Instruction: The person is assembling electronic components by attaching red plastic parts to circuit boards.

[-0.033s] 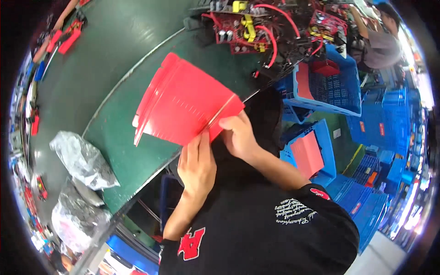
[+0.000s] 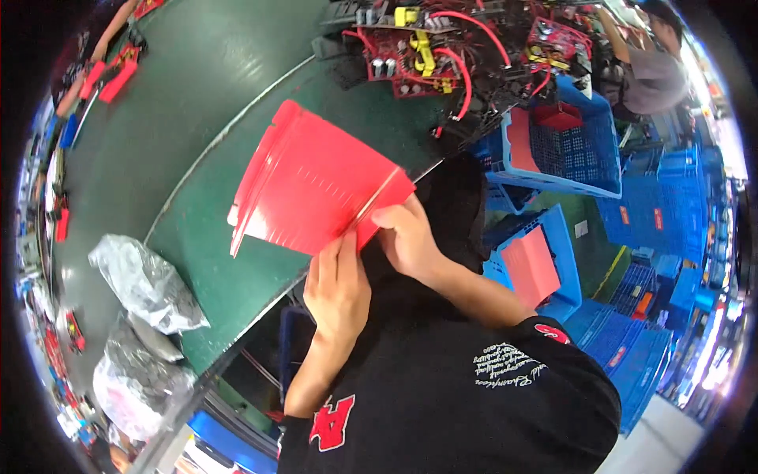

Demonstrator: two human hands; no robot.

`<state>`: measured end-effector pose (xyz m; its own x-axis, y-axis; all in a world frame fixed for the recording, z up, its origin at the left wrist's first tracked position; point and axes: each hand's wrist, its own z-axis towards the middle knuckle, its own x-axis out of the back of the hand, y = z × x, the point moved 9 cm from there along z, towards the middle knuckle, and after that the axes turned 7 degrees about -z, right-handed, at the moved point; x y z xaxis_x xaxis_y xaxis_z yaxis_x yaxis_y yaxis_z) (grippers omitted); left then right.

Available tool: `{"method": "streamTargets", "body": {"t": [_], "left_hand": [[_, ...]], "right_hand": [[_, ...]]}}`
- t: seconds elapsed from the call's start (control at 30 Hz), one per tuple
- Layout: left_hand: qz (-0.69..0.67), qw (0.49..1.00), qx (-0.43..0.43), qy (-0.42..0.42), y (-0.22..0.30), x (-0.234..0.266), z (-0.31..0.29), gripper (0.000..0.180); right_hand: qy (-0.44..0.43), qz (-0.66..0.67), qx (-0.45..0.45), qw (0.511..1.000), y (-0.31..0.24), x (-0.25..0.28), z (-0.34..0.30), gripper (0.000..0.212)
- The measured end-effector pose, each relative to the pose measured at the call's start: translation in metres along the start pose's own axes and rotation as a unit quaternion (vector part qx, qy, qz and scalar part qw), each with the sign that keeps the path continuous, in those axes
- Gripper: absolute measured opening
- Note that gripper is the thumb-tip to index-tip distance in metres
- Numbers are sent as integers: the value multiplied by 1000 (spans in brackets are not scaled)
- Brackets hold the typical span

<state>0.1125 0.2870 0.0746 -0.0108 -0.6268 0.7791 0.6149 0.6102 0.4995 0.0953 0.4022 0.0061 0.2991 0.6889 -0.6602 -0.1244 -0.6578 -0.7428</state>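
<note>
A glossy red sheet cover with rows of short slits and a bent edge is held up in front of me, tilted over the near edge of the green table. The fingers of my left hand lie together against its lower edge. At its right end, my right hand grips the folded strip, thumb on top and fingers behind. Both hands are closed on the cover. The left thumb and the cover's far side are hidden.
Red circuit boards with yellow parts and red wires crowd the table's far right. Plastic bags lie at the left. To my right, blue crates hold red covers. A person works at the upper right.
The cover and both hands have shifted only slightly in the picture, as has the whole scene. Both hands keep the same hold.
</note>
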Motion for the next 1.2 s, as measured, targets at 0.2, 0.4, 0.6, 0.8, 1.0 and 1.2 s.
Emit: {"method": "streamTargets", "body": {"t": [0.2, 0.4, 0.6, 0.8, 1.0, 1.2], "left_hand": [[-98, 990, 101, -14, -35, 14, 16, 27], [-47, 996, 73, 32, -37, 25, 22, 26], [-80, 992, 92, -1, -52, 19, 20, 23], [-128, 985, 115, -28, -61, 17, 26, 26], [-47, 994, 85, -48, -59, 14, 33, 29], [-83, 995, -23, 40, -53, 27, 22, 26]], "right_hand": [[38, -33, -12, 999, 23, -5, 4, 51], [11, -19, -28, 999, 32, -23, 7, 56], [37, -30, -54, 997, 35, -20, 7, 54], [36, -49, -35, 998, 31, -24, 7, 53], [44, -36, -56, 997, 38, -24, 11, 52], [64, -15, -73, 995, 43, -27, 9, 49]]}}
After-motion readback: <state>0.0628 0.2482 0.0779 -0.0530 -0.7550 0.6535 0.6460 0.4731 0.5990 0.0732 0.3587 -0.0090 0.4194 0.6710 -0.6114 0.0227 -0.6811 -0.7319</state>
